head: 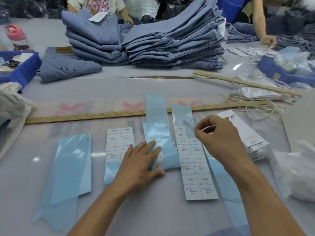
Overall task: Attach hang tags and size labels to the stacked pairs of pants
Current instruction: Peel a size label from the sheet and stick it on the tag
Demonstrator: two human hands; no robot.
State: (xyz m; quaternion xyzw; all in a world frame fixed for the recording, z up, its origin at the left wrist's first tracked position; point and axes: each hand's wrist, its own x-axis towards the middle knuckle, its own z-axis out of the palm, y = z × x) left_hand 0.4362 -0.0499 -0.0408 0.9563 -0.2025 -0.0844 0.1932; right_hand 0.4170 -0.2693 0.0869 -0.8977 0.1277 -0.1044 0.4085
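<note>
Wide pale worktable (pixel 71 92), glossy, catching overhead light glints. Long wooden ruler (pixel 88 115) lying across it, second ruler (pixel 245 82) angled at right. Blue plastic bins (pixel 25 68) at both sides. Far background dim, blurred, possibly more dark fabric piles.

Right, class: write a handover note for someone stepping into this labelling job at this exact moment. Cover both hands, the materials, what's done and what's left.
Left hand: flat, pressing the middle pale-blue backing strip.
Right hand: pinching a peeled clear sticker film above the white L-size label sheet.
White S-size label sheet lies left of it; white card hang tags are stacked at right.
Done: one label gone from the L sheet.
Left: the folded blue denim pants stacks near the table's far side, mostly untagged.
</note>
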